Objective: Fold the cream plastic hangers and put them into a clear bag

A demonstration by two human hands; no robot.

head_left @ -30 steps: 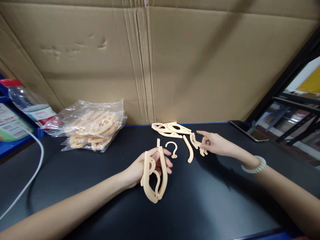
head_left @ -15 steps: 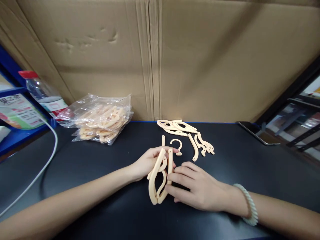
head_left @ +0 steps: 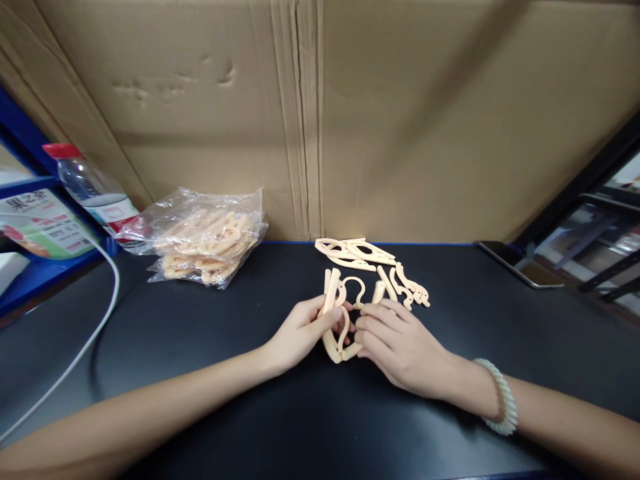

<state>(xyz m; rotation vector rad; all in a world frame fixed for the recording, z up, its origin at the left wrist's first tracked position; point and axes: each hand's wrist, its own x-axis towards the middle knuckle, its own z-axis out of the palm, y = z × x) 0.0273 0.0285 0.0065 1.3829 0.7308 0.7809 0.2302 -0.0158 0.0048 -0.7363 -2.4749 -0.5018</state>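
Observation:
Both hands meet at the middle of the black table (head_left: 200, 373) around a cream plastic folding hanger (head_left: 334, 313). My left hand (head_left: 300, 330) grips its left arm with the fingers curled. My right hand (head_left: 395, 343), with a pale bead bracelet (head_left: 503, 403) on the wrist, pinches the hanger's right arm and lower end. Just beyond the fingers lies a loose cream hook (head_left: 356, 287). More cream hanger parts (head_left: 357, 253) lie in a small heap further back, with curved pieces (head_left: 407, 288) to their right.
A clear bag of cream hangers (head_left: 205, 243) lies at the back left. Beside it stand a water bottle (head_left: 90, 190), a blue shelf and a white cable (head_left: 80, 347). A phone (head_left: 520, 263) lies at the back right. A cardboard wall (head_left: 320, 113) closes off the far edge.
My right hand came back from the loose parts and took hold of the hanger held by my left hand. The hanger has since been raised and turned, its arms now closer together.

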